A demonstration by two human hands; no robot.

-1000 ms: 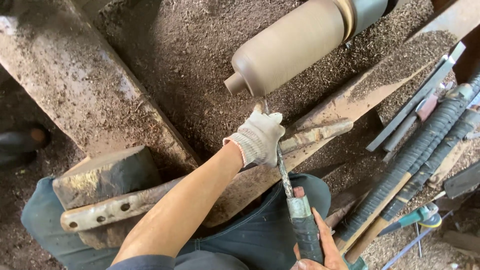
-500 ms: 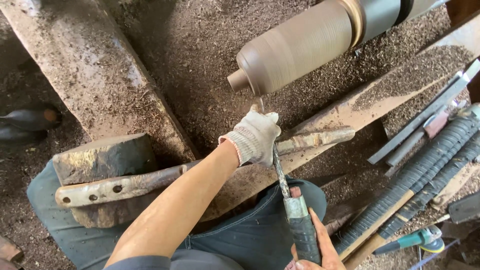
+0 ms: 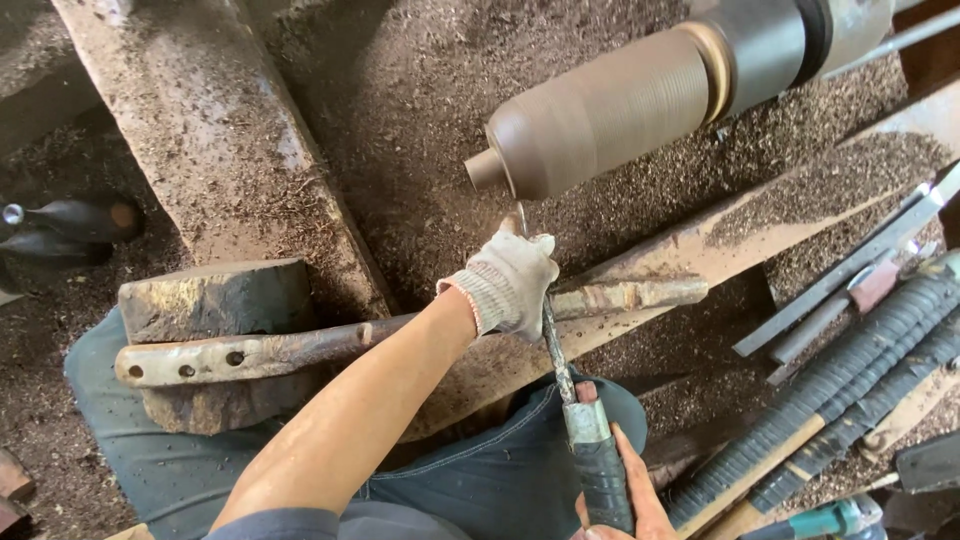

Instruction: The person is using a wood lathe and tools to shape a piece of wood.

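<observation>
Holding same grip | L hand fingers clamped on chisel | R hand on handle

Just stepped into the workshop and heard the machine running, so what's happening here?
A person is working a brown cylindrical workpiece mounted on a lathe. The gloved left hand steadies a long metal turning tool on a rusty bar rest, its tip near the piece's narrow end. The bare right hand grips the tool's dark handle. Shavings cover the bed, and more long tools lie at the right.

White knit glove on left hand, blue-grey trousers
</observation>
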